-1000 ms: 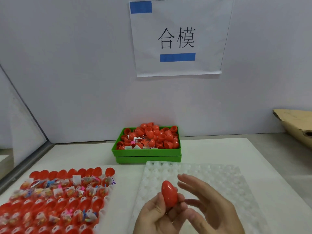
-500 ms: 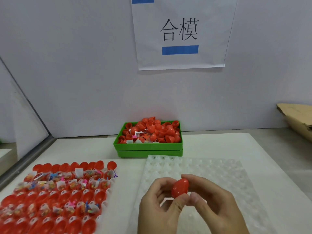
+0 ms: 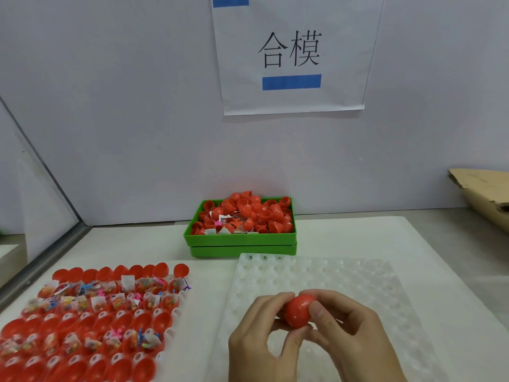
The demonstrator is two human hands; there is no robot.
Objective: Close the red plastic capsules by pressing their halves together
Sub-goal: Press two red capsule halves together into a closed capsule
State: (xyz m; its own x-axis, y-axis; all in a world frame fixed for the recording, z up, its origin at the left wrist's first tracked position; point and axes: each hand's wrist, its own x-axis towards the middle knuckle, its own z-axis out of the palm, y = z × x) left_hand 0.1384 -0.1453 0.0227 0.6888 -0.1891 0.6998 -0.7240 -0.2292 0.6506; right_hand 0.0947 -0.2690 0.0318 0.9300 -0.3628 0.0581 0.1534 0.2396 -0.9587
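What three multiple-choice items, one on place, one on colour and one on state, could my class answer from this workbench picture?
1. Where is the green bin?
A. by the back wall, beyond the clear tray
B. on the cardboard
C. in the person's lap

2. What colour is the capsule being held?
A. blue
B. red
C. white

3. How is the capsule held?
A. lying loose on the table
B. by one hand only
C. pinched between both hands

Answers:
1 A: the bin sits behind the clear tray, near the wall.
2 B: its shell is plainly red.
3 C: the left hand and right hand both grip it.
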